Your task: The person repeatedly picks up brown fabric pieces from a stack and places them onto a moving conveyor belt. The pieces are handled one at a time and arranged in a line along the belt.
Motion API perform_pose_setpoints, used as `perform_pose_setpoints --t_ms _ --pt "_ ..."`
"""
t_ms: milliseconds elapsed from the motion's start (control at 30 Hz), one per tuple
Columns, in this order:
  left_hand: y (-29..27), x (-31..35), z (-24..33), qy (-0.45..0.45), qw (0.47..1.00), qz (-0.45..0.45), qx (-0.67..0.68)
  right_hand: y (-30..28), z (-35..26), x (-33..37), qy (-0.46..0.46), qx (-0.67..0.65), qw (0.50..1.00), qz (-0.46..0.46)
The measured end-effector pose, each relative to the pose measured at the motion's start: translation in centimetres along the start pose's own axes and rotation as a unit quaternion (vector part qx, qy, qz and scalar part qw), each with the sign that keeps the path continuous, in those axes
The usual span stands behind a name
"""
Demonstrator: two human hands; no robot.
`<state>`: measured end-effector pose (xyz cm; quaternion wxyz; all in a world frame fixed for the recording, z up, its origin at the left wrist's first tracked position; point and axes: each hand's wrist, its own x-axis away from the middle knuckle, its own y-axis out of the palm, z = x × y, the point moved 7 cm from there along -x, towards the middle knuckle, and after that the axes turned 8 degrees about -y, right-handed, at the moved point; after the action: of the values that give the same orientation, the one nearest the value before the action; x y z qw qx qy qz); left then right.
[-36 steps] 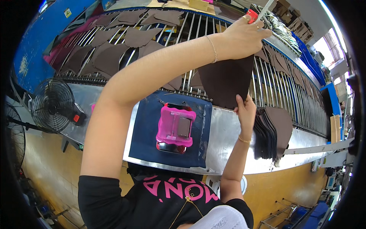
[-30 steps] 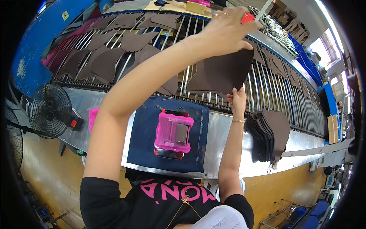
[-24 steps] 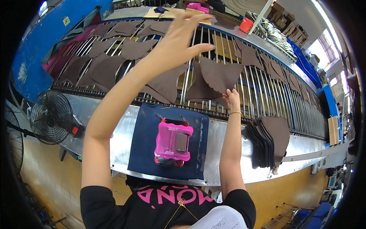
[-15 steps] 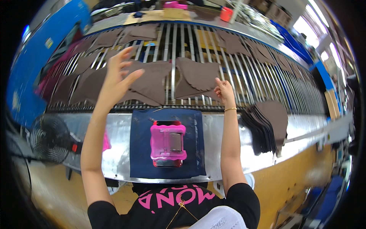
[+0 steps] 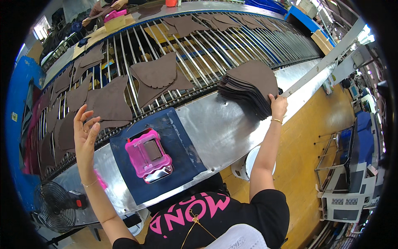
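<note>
Stack of dark brown cut pieces, lying on steel bench, right of blue mat, close to near edge of rack of metal bars. Top piece matte, plain brown, rounded along far and right sides, narrowing toward near corner. Lower layers fanned out to the left, stepped, thin edges almost black.

Right hand at near right corner of stack, thumb up against edge of pieces, other fingers curled in beside thumb. Cannot tell whether pinching a piece or just touching.

Left hand raised, well apart from stack, holding nothing. Fingers spread and slightly bent, thumb held away. In view, over near edge of rack, beside more brown pieces.

On rack, nearest to mat: scalloped piece, brown, wavy along lower edge, overlapping another brown piece underneath. More of same brown to the left and along far side, some overlapping, lying flat across bars.

On bench between hands: blue mat, worn pale marks near right edge; pink tray on top, small grey-brown block inside. Black fan at lower left.
</note>
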<state>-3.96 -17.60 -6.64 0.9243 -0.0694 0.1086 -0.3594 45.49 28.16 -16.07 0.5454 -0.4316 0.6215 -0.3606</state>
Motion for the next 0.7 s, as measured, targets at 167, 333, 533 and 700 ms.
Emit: perform_pose_setpoints --t_ms 167,333,533,700 --pt "0.8 0.8 0.5 0.000 1.000 -0.006 0.022 0.1 -1.6 0.7 -0.006 0.020 0.998 0.051" --pt "0.6 1.9 0.7 -0.025 0.999 0.005 0.029 -0.3 -1.9 1.3 0.025 0.041 0.997 0.062" --pt "-0.8 2.3 -0.7 -0.024 0.999 0.007 0.024 1.9 1.2 -1.4 0.081 -0.120 0.989 -0.015" --pt "0.3 1.8 -0.4 -0.011 0.999 -0.022 0.032 0.7 -0.6 -2.7 -0.146 -0.081 0.985 0.040"
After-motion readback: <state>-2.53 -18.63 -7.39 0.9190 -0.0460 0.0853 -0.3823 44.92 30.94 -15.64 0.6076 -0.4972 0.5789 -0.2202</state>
